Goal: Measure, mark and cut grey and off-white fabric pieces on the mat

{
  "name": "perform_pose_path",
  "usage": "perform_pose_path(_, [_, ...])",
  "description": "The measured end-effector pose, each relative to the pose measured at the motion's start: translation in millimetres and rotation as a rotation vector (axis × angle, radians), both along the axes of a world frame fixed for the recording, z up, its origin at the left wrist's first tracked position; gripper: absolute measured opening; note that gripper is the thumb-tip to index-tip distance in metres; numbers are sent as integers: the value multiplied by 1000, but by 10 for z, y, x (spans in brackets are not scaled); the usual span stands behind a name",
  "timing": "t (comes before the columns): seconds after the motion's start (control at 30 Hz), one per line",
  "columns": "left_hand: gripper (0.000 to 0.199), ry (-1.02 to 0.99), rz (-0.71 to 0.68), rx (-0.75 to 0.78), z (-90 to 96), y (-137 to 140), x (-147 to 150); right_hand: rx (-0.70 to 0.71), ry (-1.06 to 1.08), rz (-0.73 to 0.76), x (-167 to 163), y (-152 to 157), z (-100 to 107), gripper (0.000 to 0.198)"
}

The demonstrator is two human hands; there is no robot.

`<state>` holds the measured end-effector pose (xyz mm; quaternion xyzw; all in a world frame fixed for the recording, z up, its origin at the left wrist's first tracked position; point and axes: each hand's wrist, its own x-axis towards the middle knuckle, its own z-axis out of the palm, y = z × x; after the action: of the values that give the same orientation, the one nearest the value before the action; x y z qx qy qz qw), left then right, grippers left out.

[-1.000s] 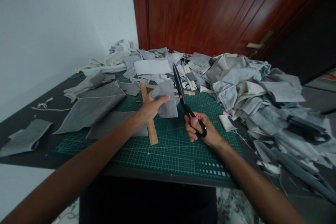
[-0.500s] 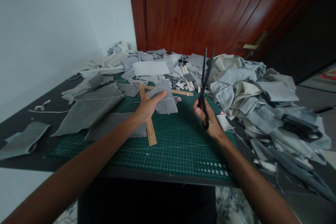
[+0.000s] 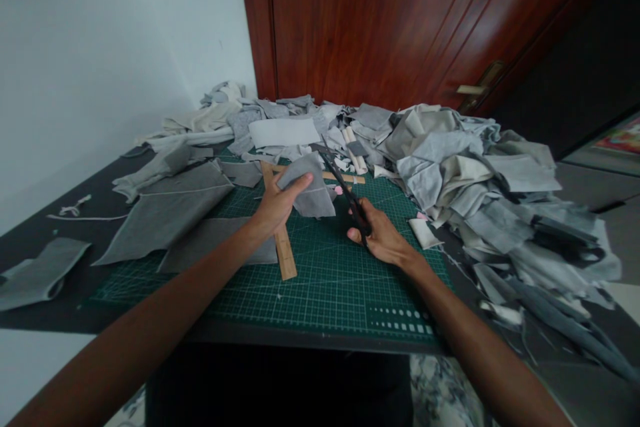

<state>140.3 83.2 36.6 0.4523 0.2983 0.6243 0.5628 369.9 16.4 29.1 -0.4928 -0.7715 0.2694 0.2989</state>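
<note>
My left hand point(image 3: 276, 203) holds up a small grey fabric piece point(image 3: 309, 187) above the green cutting mat point(image 3: 330, 280). My right hand point(image 3: 376, 235) grips black scissors point(image 3: 345, 190) by the handles. Their blades are parted and point up-left, with the tips at the right edge of the fabric piece. A wooden ruler point(image 3: 280, 240) lies on the mat under my left hand.
A large heap of grey and cream fabric scraps point(image 3: 465, 167) covers the right and back of the dark table point(image 3: 30, 240). Flat grey fabric pieces point(image 3: 170, 207) lie on the mat's left. A brown door point(image 3: 400, 20) stands behind.
The scissors stood upright to the right half a second ago; my right hand has swung them down and left to the fabric piece. My left hand has barely moved.
</note>
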Motion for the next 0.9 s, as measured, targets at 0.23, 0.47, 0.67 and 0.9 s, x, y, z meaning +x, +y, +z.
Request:
perform_pose_path(0.23, [33,112,-40,37,-116,-5,18,-9,4,98,-22,-12,-1,62])
perform_pose_path(0.47, [35,141,-30,83,-147,10,10,-3,25,113,-24,-8,-4,64])
perform_pose_path(0.67, [30,129,-4,106,-121,5,0,-19,17,99,-22,-1,-16,62])
perform_pose_path(0.9, [28,104,-21,108,-116,6,-8,-25,11,106,-25,-9,-3,61])
